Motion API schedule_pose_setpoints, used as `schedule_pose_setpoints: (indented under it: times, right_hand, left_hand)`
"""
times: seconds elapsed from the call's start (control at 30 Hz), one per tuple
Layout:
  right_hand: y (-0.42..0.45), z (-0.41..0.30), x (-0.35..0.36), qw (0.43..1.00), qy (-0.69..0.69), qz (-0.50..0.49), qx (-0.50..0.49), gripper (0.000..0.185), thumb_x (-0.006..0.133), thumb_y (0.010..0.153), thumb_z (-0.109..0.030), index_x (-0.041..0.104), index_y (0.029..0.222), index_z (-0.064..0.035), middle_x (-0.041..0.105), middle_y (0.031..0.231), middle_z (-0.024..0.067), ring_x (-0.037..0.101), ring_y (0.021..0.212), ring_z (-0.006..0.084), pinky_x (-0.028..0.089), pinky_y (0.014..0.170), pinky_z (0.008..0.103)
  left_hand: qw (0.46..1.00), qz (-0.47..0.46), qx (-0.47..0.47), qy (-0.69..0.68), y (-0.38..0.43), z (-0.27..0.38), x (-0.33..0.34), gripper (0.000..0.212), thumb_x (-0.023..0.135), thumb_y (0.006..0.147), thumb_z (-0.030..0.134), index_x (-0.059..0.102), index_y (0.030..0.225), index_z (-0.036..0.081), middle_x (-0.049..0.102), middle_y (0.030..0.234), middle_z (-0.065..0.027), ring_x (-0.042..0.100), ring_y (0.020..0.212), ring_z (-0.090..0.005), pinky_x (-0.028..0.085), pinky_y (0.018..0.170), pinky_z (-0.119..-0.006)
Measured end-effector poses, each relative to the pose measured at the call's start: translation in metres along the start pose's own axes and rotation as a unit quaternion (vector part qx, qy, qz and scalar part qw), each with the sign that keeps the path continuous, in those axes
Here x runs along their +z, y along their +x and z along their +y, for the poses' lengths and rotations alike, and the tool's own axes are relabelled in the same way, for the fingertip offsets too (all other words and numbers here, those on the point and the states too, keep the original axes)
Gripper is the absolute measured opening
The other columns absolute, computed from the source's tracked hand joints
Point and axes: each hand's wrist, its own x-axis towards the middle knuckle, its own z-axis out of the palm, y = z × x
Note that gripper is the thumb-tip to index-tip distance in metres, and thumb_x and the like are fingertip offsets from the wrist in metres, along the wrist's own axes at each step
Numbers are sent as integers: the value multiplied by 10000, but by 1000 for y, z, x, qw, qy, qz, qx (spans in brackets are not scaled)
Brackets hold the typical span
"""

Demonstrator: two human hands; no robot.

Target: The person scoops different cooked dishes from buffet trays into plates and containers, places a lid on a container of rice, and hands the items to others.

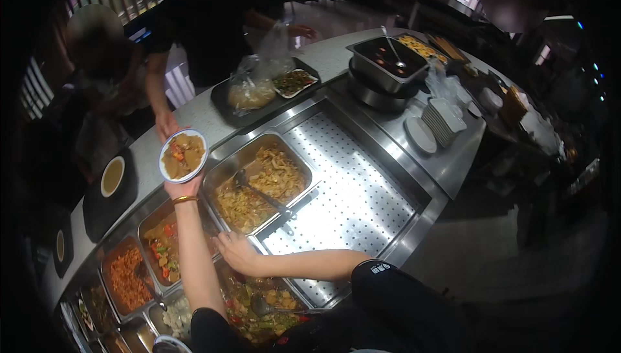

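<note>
My left hand (186, 186), with a gold-coloured bangle at its wrist, is stretched out over the counter under a blue-rimmed plate (183, 155). Cooked food in brown sauce with red pieces fills that plate. At its far edge a person's hand (166, 124) reaches it from across the counter. My right hand (237, 253) rests by the near corner of a steel pan (262, 183) of cooked shredded vegetables, which holds a serving spoon (262, 193). Its fingers are bent at the pan rims, and whether they grip anything is hidden.
Below my arms lies a pan of mixed vegetables (271, 299); left are pans of red-orange food (128, 275) and peppers (162, 251). A perforated steel tray (339, 193) spans the middle. Beyond stand a dark tray (237, 119) with bagged food, a deep pan (388, 74) and stacked plates (439, 122).
</note>
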Motion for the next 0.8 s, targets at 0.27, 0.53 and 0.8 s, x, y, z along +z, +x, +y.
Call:
schedule_pose_setpoints:
  times: [0.27, 0.53, 0.8]
  right_hand:
    - [-88, 61, -41, 991, 114, 64, 24, 542, 622, 769, -307, 478, 1157, 44, 466, 1052, 113, 448, 992, 227, 383, 788, 321]
    - [-227, 94, -79, 975, 104, 51, 190, 406, 645, 784, -254, 498, 1081, -20, 447, 990, 111, 455, 926, 243, 379, 735, 355]
    - [-416, 44, -130, 846, 11, 62, 529, 223, 615, 823, -201, 598, 987, -50, 497, 979, 114, 487, 920, 263, 406, 778, 365]
  left_hand:
    - [990, -1, 73, 119, 48, -4, 4, 553, 282, 950, 382, 307, 1410, 76, 244, 1487, -125, 242, 1356, -346, 196, 1074, -602]
    - [992, 5, 59, 113, 73, -13, 19, 555, 289, 947, 383, 309, 1410, 78, 240, 1486, -136, 233, 1359, -348, 196, 1073, -605]
    - [998, 20, 21, 51, 101, -23, 54, 557, 296, 944, 384, 311, 1409, 79, 237, 1485, -147, 224, 1362, -351, 195, 1071, -609]
